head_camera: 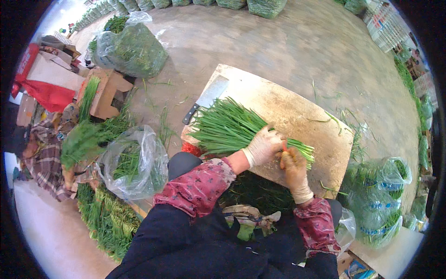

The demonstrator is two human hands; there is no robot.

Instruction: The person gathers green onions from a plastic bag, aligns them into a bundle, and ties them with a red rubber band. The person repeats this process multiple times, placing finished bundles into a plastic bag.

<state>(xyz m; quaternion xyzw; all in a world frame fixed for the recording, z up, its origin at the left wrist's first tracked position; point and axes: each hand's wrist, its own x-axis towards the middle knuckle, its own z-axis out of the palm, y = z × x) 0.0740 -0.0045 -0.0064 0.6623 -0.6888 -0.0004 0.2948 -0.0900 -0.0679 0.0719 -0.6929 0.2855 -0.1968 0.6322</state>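
A bunch of long green leafy stalks, probably Chinese chives, lies across a worn board, with its pale stem ends towards the right. My left hand, in a whitish glove, grips the bunch near those ends. Close beside it, my right hand, in a stained glove, has its fingers at an orange-red band around the stems. A cleaver with a black handle rests at the board's upper left corner, just beyond the leaf tips. Red ties sit by the board's left edge.
To the left are an open clear plastic bag of greens, stacked bundles and a cardboard box. A large filled bag stands on the floor beyond. Bagged greens stand at the right. Loose leaves litter the floor.
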